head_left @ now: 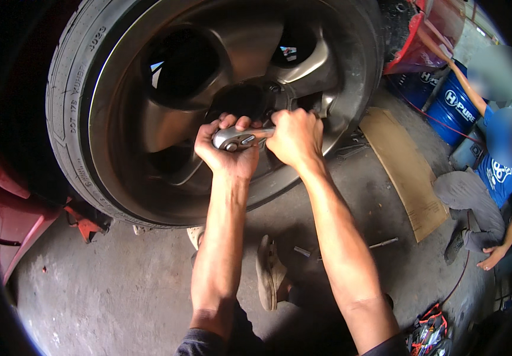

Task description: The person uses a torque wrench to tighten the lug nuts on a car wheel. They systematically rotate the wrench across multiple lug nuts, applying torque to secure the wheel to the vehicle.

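In front of me stands a car wheel with a bronze-grey spoked rim (250,44) and a black tyre (69,101). My left hand (227,151) is closed around the head of a silver ratchet wrench (232,140), the thumb side beside its round face. My right hand (294,136) wraps the ratchet's handle just to the right, in a fist. Both hands are at the wheel's hub (273,89). Whatever the ratchet's far side meets is hidden behind my left hand.
A flat cardboard sheet (404,172) lies on the concrete floor to the right. Beyond it a person in a blue shirt (508,181) sits near blue drums (452,104). Loose metal tools (383,242) lie below my right forearm. A red jack (86,222) and red bodywork (18,219) are left.
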Available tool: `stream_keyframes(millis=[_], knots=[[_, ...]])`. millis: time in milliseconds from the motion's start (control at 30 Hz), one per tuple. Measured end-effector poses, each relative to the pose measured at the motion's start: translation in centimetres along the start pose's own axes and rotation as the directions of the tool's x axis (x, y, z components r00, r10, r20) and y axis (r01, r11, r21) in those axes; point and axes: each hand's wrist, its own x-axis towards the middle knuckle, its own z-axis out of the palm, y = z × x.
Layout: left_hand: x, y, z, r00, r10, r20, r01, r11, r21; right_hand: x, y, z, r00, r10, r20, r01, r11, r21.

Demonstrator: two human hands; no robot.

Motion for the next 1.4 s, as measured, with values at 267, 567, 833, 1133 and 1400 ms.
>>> stream_keyframes(millis=[267, 567, 833, 1133, 1400], knots=[[-0.5, 1.3, 0.7, 0.992, -0.123, -0.012, 0.123, 0.98, 0.156, -1.1, 0.5, 0.4, 0.996, -0.019, 0.089, 0.011, 0.995, 0.095], [-2.2, -0.1, -1.3, 0.97, -0.136, 0.201, 0.157, 0.983, -0.095, -2.0, 1.7, -1.0, 0.966, -0.258, 0.01, 0.258, 0.964, -0.066], [-5.6, -2.7, -4.8, 0.929, -0.35, -0.12, 0.334, 0.933, -0.134, -8.8, 3.9, 0.3, 0.978, -0.022, 0.205, 0.024, 1.0, -0.006], [-5.1, -0.7, -6.2, 0.96, -0.278, -0.048, 0.268, 0.952, -0.145, -5.4, 3.2, -0.4, 0.895, -0.4, 0.199, 0.443, 0.851, -0.282], [-3.4, 0.5, -6.6, 0.978, -0.2, 0.059, 0.207, 0.963, -0.174, -3.7, 0.9, -0.1, 0.883, -0.435, 0.175, 0.467, 0.774, -0.428]])
